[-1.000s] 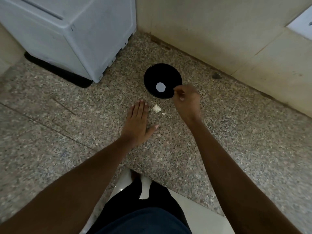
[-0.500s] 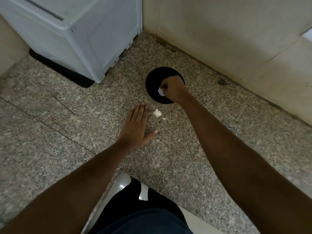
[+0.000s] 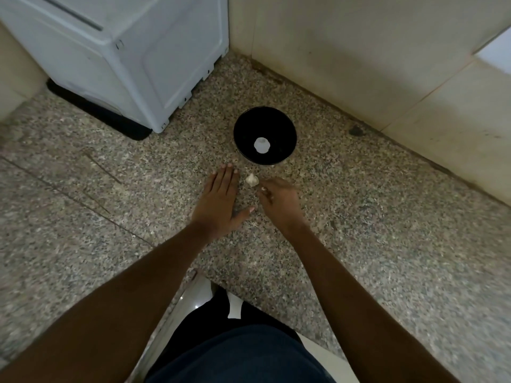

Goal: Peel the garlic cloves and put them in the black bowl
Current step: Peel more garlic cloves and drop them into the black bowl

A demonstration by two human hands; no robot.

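Observation:
The black bowl (image 3: 244, 125) stands on the speckled stone counter (image 3: 359, 217), and a pale round patch (image 3: 261, 144) shows at its bottom. A white garlic piece (image 3: 252, 180) lies on the counter just in front of the bowl, between my two hands. My left hand (image 3: 219, 201) rests flat on the stone to the left of the garlic, fingers straight. My right hand (image 3: 279, 201) is slightly blurred, and its loosely bent fingertips sit right beside the garlic. I see nothing held in it.
A white appliance (image 3: 132, 56) on a black mat (image 3: 99, 113) fills the back left. Tiled walls (image 3: 359, 51) close off the corner behind the bowl. A dark stain (image 3: 355, 130) marks the stone near the right wall. The counter's front edge (image 3: 193, 275) runs just before my body.
My right hand reached over the black bowl, then drew back toward me. It has come down beside the garlic on the counter. My left hand stayed flat in place.

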